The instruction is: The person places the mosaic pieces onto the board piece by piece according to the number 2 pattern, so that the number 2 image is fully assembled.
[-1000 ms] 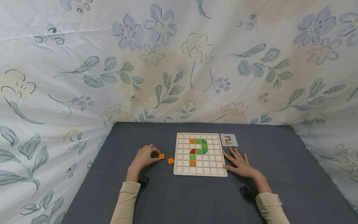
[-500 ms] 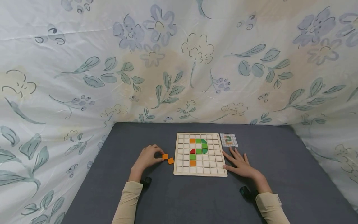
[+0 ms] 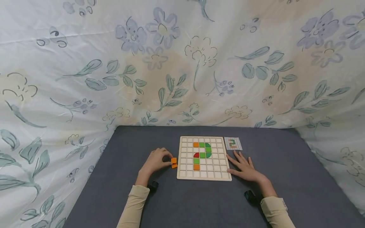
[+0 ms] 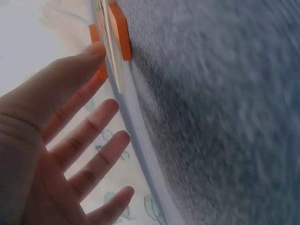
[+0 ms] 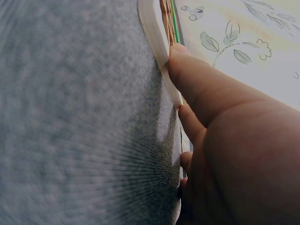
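Note:
In the head view my left hand (image 3: 155, 161) pinches an orange square tile (image 3: 173, 160) between thumb and index finger, just left of the wooden grid board (image 3: 204, 179). Directly below that held tile, a second orange tile (image 3: 174, 166) lies on the table, partly covered. The left wrist view shows the held tile (image 4: 102, 72) raised beside the lying tile (image 4: 123, 35), the other fingers spread. My right hand (image 3: 243, 167) rests with spread fingers at the board's right edge. Its thumb (image 5: 192, 77) touches the board's rim (image 5: 159, 42) in the right wrist view.
Green, orange and red tiles (image 3: 202, 155) sit in the board's cells as a bent figure. A small pattern card (image 3: 233, 143) lies at the board's upper right. Dark grey cloth (image 3: 199, 205) covers the table, and a floral curtain (image 3: 171, 63) hangs behind.
My left hand has moved right with the pinched orange tile, from beside the lying tile to above it. The right hand stays at the board's edge.

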A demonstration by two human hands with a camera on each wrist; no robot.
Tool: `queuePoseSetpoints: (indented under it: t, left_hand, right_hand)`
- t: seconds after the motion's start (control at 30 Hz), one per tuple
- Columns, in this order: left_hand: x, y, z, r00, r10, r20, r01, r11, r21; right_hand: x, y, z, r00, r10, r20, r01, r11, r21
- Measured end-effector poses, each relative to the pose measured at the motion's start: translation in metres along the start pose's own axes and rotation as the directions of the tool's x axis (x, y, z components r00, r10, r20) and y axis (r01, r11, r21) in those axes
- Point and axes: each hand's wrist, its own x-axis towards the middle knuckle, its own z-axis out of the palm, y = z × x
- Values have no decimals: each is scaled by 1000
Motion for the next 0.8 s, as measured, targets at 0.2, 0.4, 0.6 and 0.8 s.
queuePoseSetpoints:
  t: [0.2, 0.4, 0.6, 0.8]
  left_hand:
    - [4, 6, 4, 999, 36, 20, -36, 999, -11]
    - [8, 14, 7, 998, 62, 32, -61, 998, -19]
    - [11, 24, 8, 993, 111, 39, -109, 993, -49]
    - [15, 33, 10, 987, 152, 54, -150, 988, -44]
  right_hand:
    - [0, -1, 0, 1000, 5, -1, -5, 1000, 8]
    - [1, 0, 1, 1000, 5, -3, -5, 1000, -4]
    - [0, 0, 1, 1000, 9, -3, -9, 1000, 1]
    - [0, 0, 2, 1000, 15, -4, -15, 1000, -6]
